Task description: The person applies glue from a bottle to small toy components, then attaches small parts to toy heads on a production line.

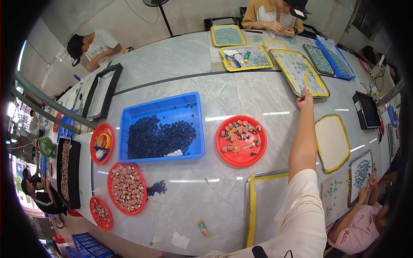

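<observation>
My right arm reaches across the table from the lower right. Its hand [305,100] is closed on the near edge of a shallow metal tray [287,75] with yellow tape around its rim. Pale green beads lie scattered on that tray, with a yellow strip among them. Just beyond it, another yellow-edged tray [251,63] carries a scraper and a green tube. Nearer, a red round plate [247,157] holds pink and dark beads, left of my forearm. My left hand is out of the picture.
A blue bin [198,124] of dark beads stands left of centre, near a red plate [109,189] of pink beads. Loose dark beads [157,187] lie beside it. An empty-looking yellow-edged tray [331,142] sits right. Co-workers sit at the far side and right.
</observation>
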A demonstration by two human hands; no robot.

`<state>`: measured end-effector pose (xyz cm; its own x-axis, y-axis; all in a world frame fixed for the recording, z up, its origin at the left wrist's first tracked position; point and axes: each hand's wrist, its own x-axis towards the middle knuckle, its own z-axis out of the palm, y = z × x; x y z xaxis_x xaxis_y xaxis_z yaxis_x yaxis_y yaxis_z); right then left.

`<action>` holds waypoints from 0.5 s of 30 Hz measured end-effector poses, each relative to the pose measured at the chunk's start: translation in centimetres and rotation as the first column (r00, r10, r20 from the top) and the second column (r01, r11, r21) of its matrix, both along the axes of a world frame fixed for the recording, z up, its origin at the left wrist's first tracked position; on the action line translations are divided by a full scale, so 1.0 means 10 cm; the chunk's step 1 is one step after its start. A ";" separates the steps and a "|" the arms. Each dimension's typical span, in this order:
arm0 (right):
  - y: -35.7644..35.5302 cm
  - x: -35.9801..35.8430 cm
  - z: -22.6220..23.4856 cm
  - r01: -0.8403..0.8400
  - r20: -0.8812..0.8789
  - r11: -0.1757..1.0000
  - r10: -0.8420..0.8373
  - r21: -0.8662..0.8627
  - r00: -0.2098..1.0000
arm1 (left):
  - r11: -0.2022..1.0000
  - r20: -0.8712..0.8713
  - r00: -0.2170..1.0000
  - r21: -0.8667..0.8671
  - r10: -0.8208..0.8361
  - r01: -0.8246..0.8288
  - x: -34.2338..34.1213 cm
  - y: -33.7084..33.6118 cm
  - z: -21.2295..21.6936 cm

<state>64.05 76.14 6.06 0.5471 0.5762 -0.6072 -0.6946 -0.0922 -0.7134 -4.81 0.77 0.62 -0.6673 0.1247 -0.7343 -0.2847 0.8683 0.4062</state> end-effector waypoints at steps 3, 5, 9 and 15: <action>-0.17 0.25 -0.06 -0.221 0.052 0.972 0.217 0.078 0.975 | 0.999 0.049 0.998 -0.029 -0.034 0.035 0.02 -0.09 -0.03; -0.29 0.25 -0.01 -0.070 0.124 0.985 0.051 0.155 0.991 | 0.997 0.082 0.995 -0.042 -0.054 0.058 0.04 -0.13 -0.07; -0.91 0.18 0.11 -0.084 0.186 0.980 0.050 0.179 0.981 | 0.994 0.138 0.988 -0.075 -0.067 0.078 0.16 -0.44 0.01; -2.32 0.32 0.49 -0.172 0.205 0.966 0.132 0.195 0.970 | 0.980 0.232 0.970 -0.167 -0.067 0.108 0.45 -1.33 0.36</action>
